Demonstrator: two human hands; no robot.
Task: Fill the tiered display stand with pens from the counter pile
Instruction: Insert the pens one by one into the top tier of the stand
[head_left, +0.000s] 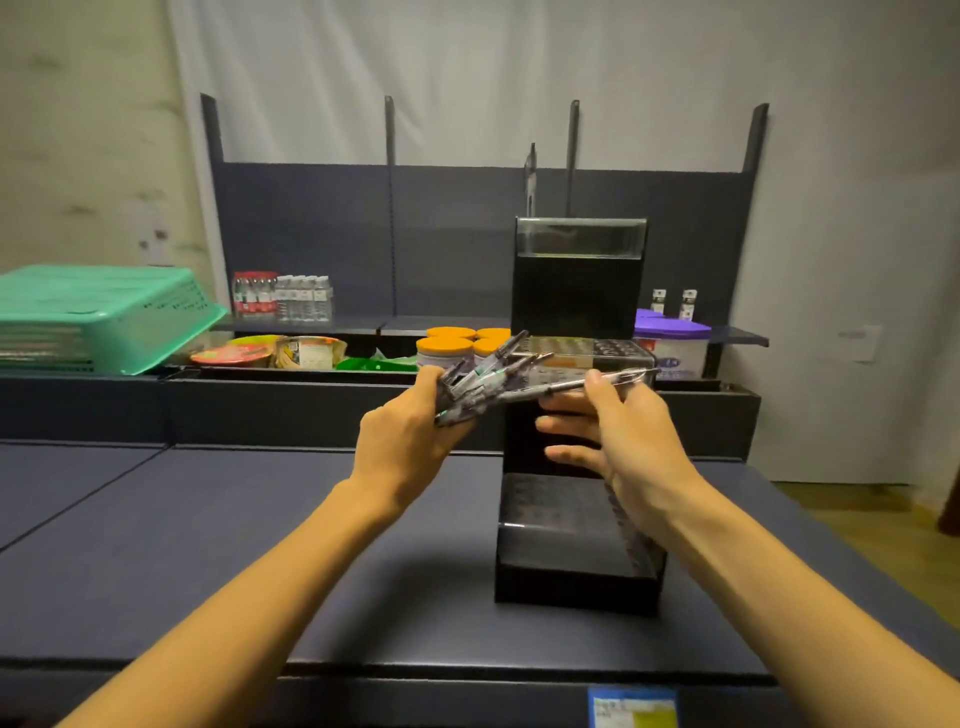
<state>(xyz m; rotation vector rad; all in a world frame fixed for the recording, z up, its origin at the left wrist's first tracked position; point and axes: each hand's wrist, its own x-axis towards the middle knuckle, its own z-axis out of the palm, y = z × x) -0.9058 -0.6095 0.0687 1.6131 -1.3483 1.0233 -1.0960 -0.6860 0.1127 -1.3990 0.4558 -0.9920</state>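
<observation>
Green basket (104, 317) upside down at left, bottled water packs (283, 296) and orange-lidded jars (457, 345) on shelf behind.

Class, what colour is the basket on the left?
The basket is mint green, seen in the head view.

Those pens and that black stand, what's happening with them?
A person is loading a black tiered display stand on a dark blue counter. The left hand grips a fanned bunch of dark pens, while the right hand pinches one pen over the stand's middle tier. A single pen stands in the top tier.
</observation>
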